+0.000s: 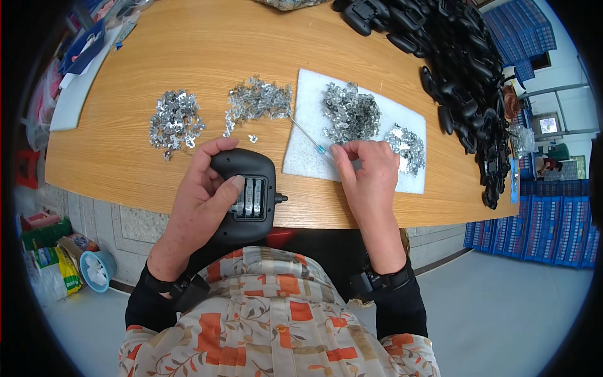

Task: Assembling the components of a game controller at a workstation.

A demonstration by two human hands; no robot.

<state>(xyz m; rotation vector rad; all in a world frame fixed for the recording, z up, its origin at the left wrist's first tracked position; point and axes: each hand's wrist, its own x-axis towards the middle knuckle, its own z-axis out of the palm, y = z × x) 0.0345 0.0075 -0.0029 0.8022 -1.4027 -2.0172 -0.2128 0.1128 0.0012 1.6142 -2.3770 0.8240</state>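
Holding the black controller shell [251, 171] with your left hand [204, 198], you keep it just left of the white foam sheet [309, 94], its open battery compartment [254, 200] facing up; your left thumb presses on it at the compartment's edge, your forefinger bent over its far side, the other fingers partly hidden. Your right hand [372, 173] is over the sheet's near part, thumb and forefinger close together at the blue end of a thin metal-shafted tool [306, 132]; whether they pinch it, you cannot tell. Two heaps of small silvery metal pieces [352, 113] lie on the sheet, two more heaps [176, 122] left of it, and piled black controller shells [468, 94] right of it.
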